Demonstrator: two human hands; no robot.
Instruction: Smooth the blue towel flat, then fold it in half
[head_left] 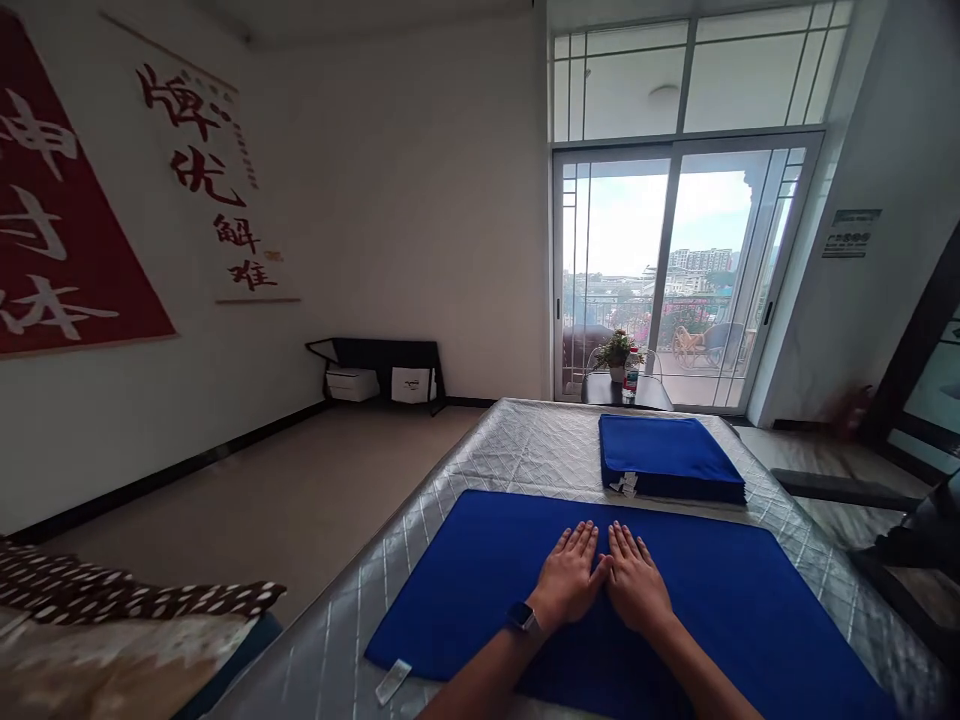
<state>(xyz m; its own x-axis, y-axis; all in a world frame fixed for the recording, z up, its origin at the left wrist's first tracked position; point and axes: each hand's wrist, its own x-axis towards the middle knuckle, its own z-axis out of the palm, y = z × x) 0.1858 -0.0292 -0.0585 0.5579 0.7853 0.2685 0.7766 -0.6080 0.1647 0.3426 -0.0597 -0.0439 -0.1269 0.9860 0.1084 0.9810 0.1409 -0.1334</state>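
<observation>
In the head view, one flat, rectangular blue fabric cloth (465, 590) lies spread on the silver quilted-covered desk (525, 440), under the left hand (570, 580) and right hand (636, 580); each grip is flattened, fingers straight, clasping nothing. The cloth should handle as light, soft, limp and hard to damage, perhaps slightly slippery, best pinched at two corners. One white label (394, 682) sits at its near-left edge; one blue layered fabric stack (664, 450), layers uncountable, lies just beyond its far edge.
</observation>
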